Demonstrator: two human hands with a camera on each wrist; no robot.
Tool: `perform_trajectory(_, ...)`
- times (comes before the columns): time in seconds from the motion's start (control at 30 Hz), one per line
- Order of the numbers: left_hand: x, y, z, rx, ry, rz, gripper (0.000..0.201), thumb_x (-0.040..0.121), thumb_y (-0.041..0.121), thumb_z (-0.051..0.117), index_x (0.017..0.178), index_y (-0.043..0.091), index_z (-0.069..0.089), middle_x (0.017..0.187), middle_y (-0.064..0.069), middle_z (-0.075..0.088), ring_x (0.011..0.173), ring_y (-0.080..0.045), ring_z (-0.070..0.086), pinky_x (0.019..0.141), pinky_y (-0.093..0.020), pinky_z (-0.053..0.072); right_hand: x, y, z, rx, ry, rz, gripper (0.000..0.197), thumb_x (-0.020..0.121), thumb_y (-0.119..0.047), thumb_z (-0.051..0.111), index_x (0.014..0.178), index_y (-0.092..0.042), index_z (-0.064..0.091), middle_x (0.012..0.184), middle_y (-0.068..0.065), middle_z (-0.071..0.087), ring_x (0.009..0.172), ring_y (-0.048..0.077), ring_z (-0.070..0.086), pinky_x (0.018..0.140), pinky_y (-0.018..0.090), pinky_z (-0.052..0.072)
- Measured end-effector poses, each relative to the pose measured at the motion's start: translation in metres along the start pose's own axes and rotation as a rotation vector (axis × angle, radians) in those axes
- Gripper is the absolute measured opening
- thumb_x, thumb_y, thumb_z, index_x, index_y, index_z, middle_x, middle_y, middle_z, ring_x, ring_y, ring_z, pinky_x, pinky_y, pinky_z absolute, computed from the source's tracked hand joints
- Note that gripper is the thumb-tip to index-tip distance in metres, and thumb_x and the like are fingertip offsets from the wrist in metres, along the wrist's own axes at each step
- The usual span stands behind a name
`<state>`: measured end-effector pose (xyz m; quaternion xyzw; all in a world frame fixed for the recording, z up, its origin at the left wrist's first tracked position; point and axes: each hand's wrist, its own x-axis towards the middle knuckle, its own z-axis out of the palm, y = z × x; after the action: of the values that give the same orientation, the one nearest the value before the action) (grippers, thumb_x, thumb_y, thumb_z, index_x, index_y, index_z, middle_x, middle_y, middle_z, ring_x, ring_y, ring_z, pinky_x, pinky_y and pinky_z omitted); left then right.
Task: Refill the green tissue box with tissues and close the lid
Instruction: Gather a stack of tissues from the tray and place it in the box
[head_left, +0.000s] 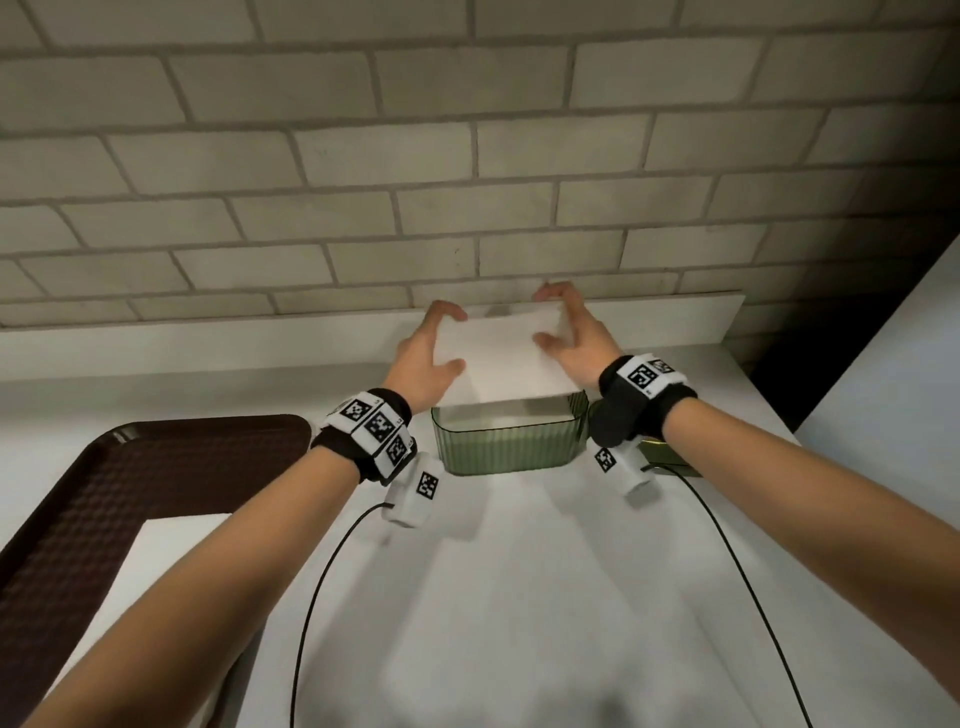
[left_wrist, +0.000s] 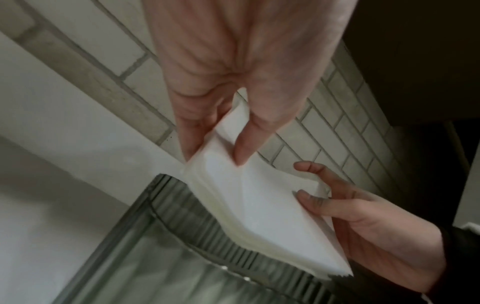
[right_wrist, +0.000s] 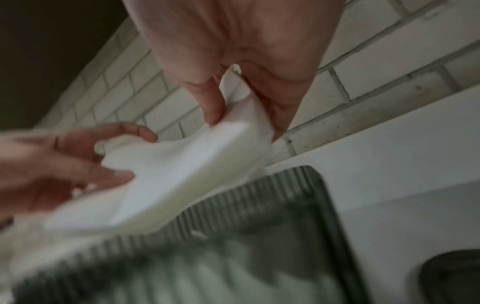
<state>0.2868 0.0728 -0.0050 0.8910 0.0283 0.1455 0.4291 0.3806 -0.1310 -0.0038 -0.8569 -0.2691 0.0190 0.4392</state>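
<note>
— Tissues (head_left: 506, 358): from the head view, where are they?

— I hold the white stack flat above the green tissue box (head_left: 506, 441), which stands open on the white bench (head_left: 519, 597) by the brick wall (head_left: 467, 156). The stack's long axis runs left to right, the same way as the box. My left hand (head_left: 428, 353) grips the left end and my right hand (head_left: 576, 338) the right end, thumbs on top. A dark green piece (head_left: 662, 451), maybe the lid, lies just right of the box, mostly behind my wrist. A brown tray (head_left: 130, 467) with a white sheet (head_left: 156, 561) lies to the left.

— And the left wrist view?

— My left hand (left_wrist: 233, 82) pinches its end of the stack (left_wrist: 259, 205) between thumb and fingers; the right hand (left_wrist: 369, 226) curls round the far end. The ribbed box rim (left_wrist: 233, 246) is just below.

— The right wrist view?

— Blurred, but my right hand (right_wrist: 246, 72) clamps its end, the paper (right_wrist: 182, 174) sags in the middle, and the left hand (right_wrist: 64, 164) holds the other end over the box (right_wrist: 233, 246).
</note>
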Motion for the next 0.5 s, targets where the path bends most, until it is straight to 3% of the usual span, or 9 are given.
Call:
perform_trajectory(0.07, 0.004, -0.004, 0.001, 0.128, -0.078, -0.077, 0.04, 0.085, 0.0, 0.054, 0.119, 0.02, 0.044, 0.074, -0.001, 0.05, 0.049, -0.017, 0.04, 0.049, -0.025, 0.035, 0.002, 0.009, 0.007, -0.131, -0.051, 0.023, 0.033, 0.091, -0.016, 0.057, 0.118, -0.027, 0.042, 0.103, 0.023, 0.065, 0.071, 0.036, 0.061, 0.065, 0.034, 0.046)
perform_trajectory(0.13, 0.008, -0.007, 0.004, 0.227, -0.157, -0.115, 0.034, 0.085, 0.001, 0.052, 0.116, 0.017, 0.049, 0.063, 0.001, 0.039, 0.05, -0.016, 0.038, 0.044, -0.02, 0.032, 0.003, 0.016, 0.012, -0.234, -0.11, 0.027, 0.03, 0.091, -0.016, 0.059, 0.115, -0.023, 0.043, 0.081, 0.022, 0.062, 0.06, 0.031, 0.054, 0.056, 0.03, 0.037)
perform_trajectory(0.2, 0.012, -0.008, 0.005, 0.301, -0.225, -0.137, 0.029, 0.084, -0.001, 0.051, 0.109, 0.013, 0.058, 0.075, -0.002, 0.047, 0.053, -0.014, 0.041, 0.043, -0.013, 0.032, 0.004, 0.019, 0.015, -0.299, -0.172, 0.029, 0.029, 0.09, -0.016, 0.06, 0.114, -0.021, 0.045, 0.068, 0.013, 0.055, 0.057, 0.029, 0.052, 0.054, 0.028, 0.036)
perform_trajectory(0.27, 0.015, -0.008, 0.009, 0.372, -0.287, -0.17, 0.026, 0.084, -0.002, 0.051, 0.102, 0.012, 0.064, 0.102, -0.01, 0.056, 0.06, -0.014, 0.046, 0.056, -0.015, 0.038, 0.003, 0.02, 0.017, -0.339, -0.215, 0.037, 0.029, 0.089, -0.016, 0.062, 0.114, -0.019, 0.047, 0.065, 0.005, 0.049, 0.051, 0.023, 0.048, 0.049, 0.026, 0.035)
perform_trajectory(0.33, 0.017, -0.004, 0.014, 0.436, -0.348, -0.199, 0.025, 0.085, 0.0, 0.053, 0.1, 0.013, 0.068, 0.121, -0.013, 0.054, 0.077, -0.02, 0.053, 0.068, -0.022, 0.041, 0.004, 0.021, 0.019, -0.381, -0.249, 0.04, 0.03, 0.088, -0.015, 0.064, 0.114, -0.018, 0.049, 0.069, 0.003, 0.048, 0.052, 0.019, 0.047, 0.05, 0.026, 0.034)
perform_trajectory(0.43, 0.017, 0.001, 0.021, 0.527, -0.384, -0.194, 0.024, 0.085, 0.001, 0.057, 0.104, 0.007, 0.071, 0.123, -0.016, 0.057, 0.105, -0.029, 0.059, 0.08, -0.023, 0.044, 0.005, 0.023, 0.024, -0.456, -0.302, 0.038, 0.036, 0.084, -0.013, 0.067, 0.116, -0.018, 0.05, 0.083, 0.01, 0.056, 0.062, 0.024, 0.054, 0.056, 0.028, 0.042)
perform_trajectory(0.5, 0.016, 0.005, 0.024, 0.591, -0.375, -0.18, 0.024, 0.084, 0.002, 0.06, 0.105, 0.005, 0.069, 0.12, -0.016, 0.059, 0.105, -0.03, 0.061, 0.08, -0.025, 0.046, 0.004, 0.023, 0.024, -0.522, -0.327, 0.037, 0.043, 0.079, -0.015, 0.069, 0.118, -0.018, 0.05, 0.093, 0.011, 0.057, 0.074, 0.028, 0.059, 0.067, 0.031, 0.049)
